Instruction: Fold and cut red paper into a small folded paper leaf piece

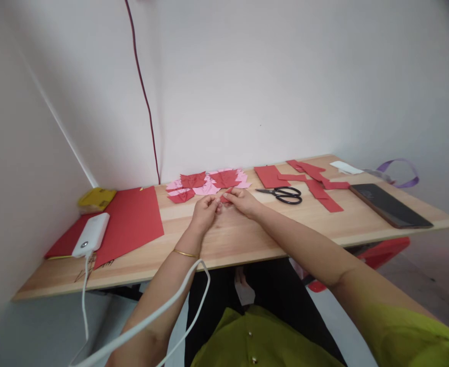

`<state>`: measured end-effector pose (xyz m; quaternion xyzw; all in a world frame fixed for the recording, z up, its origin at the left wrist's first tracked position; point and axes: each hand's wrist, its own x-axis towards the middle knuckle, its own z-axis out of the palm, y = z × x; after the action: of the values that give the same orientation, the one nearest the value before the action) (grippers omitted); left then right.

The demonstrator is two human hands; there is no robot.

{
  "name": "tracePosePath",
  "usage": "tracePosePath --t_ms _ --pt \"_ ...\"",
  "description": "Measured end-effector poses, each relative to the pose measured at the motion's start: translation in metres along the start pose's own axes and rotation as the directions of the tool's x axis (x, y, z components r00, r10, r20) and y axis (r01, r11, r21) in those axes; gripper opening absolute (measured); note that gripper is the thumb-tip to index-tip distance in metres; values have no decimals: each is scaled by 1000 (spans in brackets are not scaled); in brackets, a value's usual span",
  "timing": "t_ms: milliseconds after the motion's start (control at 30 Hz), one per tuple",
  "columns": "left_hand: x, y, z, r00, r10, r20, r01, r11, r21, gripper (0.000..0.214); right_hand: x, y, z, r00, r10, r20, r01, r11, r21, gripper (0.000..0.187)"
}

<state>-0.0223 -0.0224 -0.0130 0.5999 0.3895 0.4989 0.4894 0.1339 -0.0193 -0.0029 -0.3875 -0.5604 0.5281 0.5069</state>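
A small piece of red paper [226,199] is pinched between my two hands, low over the middle of the wooden table [243,234]. My left hand [204,213] grips its left side with fingers closed, and my right hand [243,202] closes on the right side. Most of the piece is hidden by the fingers. Just behind the hands lie red cut-paper shapes [193,180] with jagged edges, on top of pink cut-paper shapes [206,186]. Black-handled scissors [285,194] rest to the right of my right hand.
Red paper strips [318,189] and a red paper square [267,177] lie on the right, near a dark tablet [391,205]. Large red sheets [134,216], a white power bank [91,234] and a yellow packet [97,199] occupy the left. A white cable [151,316] crosses my left arm.
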Motion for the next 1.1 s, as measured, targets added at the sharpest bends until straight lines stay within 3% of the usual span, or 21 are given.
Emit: tracePosePath --t_ms 167,300,533,633,800,867,1000,1100 --pt "1 -3 1 998 -33 59 38 996 -76 27 0 1 -3 997 -70 13 71 989 -128 25" --pt "2 -5 -2 999 -5 53 7 999 -32 24 1 3 -3 988 -151 22 153 980 -128 26" --pt "0 -1 -3 998 6 70 -4 1000 -19 22 2 6 -5 981 -196 -9 191 965 -178 29" --pt "-1 0 -2 998 10 69 -9 1000 -9 23 6 11 -7 990 -137 20 139 985 -100 38" --pt "1 -3 -3 999 5 50 -5 1000 -2 23 12 12 -13 998 52 -46 -47 993 105 50" --pt "2 -5 -3 1000 16 15 -16 1000 -22 22 11 9 -13 996 84 -18 -82 992 97 54" --pt "4 -8 -4 999 19 -42 -20 1000 -24 20 3 2 -7 995 -53 86 60 995 -82 40" --pt "4 -10 -5 1000 21 -19 -20 999 24 21 0 2 -4 985 -131 108 148 975 -165 30"
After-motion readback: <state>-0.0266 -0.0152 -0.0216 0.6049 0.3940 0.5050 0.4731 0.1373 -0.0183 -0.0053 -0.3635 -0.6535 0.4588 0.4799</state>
